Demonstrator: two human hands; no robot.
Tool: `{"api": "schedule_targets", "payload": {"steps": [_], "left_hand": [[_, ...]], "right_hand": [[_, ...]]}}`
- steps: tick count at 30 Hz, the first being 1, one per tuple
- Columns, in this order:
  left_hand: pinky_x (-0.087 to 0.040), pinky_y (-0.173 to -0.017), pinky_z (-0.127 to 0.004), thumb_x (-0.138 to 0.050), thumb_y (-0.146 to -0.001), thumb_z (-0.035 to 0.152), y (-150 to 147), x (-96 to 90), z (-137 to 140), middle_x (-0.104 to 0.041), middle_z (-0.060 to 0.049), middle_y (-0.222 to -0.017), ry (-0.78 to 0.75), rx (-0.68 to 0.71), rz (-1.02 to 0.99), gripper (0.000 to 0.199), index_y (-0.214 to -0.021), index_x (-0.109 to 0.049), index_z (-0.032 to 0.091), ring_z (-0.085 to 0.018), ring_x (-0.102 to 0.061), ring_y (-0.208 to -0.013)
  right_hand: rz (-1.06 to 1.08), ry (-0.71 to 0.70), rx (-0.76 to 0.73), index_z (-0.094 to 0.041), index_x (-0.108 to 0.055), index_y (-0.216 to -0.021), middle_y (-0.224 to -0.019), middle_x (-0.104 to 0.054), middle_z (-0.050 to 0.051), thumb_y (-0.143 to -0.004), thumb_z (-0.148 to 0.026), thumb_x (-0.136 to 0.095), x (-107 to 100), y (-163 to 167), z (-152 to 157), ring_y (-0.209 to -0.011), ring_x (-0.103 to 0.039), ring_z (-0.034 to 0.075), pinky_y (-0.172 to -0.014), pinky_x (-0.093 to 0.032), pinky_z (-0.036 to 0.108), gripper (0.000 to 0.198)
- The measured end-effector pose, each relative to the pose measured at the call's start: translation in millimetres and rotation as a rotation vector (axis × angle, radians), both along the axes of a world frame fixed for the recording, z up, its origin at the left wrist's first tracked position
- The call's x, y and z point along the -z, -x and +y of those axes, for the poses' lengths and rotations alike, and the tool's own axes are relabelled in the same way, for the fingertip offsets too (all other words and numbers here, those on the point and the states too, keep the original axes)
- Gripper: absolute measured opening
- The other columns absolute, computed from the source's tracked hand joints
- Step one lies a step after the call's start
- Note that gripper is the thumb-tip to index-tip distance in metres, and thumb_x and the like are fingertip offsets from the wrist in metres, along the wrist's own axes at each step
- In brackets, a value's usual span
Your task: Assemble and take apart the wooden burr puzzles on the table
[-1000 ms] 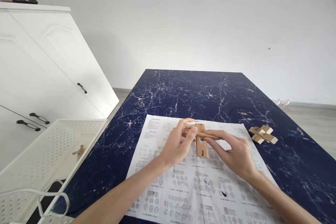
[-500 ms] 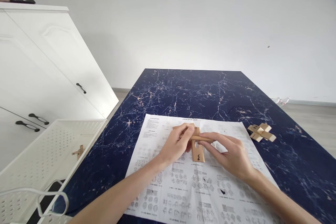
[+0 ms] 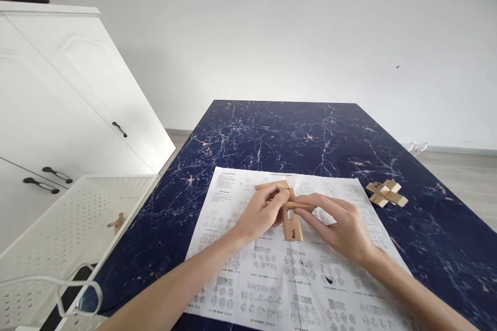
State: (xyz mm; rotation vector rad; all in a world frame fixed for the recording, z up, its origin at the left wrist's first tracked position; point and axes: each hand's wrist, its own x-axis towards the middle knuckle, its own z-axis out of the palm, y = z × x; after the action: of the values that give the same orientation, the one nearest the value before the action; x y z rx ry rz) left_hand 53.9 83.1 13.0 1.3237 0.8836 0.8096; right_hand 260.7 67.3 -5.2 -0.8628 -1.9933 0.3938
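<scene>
Both hands hold interlocking wooden puzzle pieces just over a printed instruction sheet [image 3: 233, 238]. My left hand [image 3: 264, 209] is closed round the pieces where they cross, its thumb and forefinger pinching near the top. My right hand [image 3: 339, 222] pinches the right end of a flat horizontal wooden piece [image 3: 301, 205] between thumb and fingers. An upright slotted wooden piece [image 3: 293, 230] marked with a 3 points down toward me, crossing that flat one. Behind the left fingers, another wooden piece [image 3: 267, 184] shows partly. The joint itself is mostly covered by my fingers.
An assembled wooden puzzle [image 3: 387, 194] marked 2 lies right of the sheet on the dark blue marbled table [image 3: 279, 134]. To the left, a white perforated basket [image 3: 50, 232] holds a small wooden puzzle [image 3: 116, 222]; a white cable [image 3: 77, 285] loops nearby. White cabinets [image 3: 70, 88] stand beyond.
The wooden piece behind my left fingers shows more now. Both hands keep nearly the same place and grip, and the view has shifted very slightly.
</scene>
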Motion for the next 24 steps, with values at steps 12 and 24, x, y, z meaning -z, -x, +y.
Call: {"api": "schedule_targets", "payload": {"steps": [12, 24], "left_hand": [[-0.029, -0.047, -0.023, -0.055, -0.105, 0.06, 0.0, 1.4, 1.6, -0.041, 0.005, -0.069, 0.089, 0.049, -0.043, 0.042, -0.087, -0.054, 0.022, -0.01, -0.036, -0.053], [-0.027, -0.048, -0.022, -0.061, -0.1, 0.06, 2.2, -5.0, 3.2, -0.043, 0.005, -0.07, 0.124, -0.04, -0.076, 0.045, -0.082, -0.048, 0.022, -0.009, -0.036, -0.053]], "right_hand": [[-0.04, -0.055, 0.035, -0.024, -0.072, -0.125, -0.106, -0.085, 0.006, -0.105, -0.025, -0.069, 3.2, -3.1, 0.5, -0.086, -0.083, 0.022, -0.07, -0.066, 0.032, 0.02], [-0.02, -0.007, 0.084, -0.023, -0.065, -0.126, -0.097, -0.083, 0.005, -0.106, -0.032, -0.067, 5.0, -3.6, 1.3, -0.072, -0.077, 0.019, -0.061, -0.063, 0.029, 0.021]]}}
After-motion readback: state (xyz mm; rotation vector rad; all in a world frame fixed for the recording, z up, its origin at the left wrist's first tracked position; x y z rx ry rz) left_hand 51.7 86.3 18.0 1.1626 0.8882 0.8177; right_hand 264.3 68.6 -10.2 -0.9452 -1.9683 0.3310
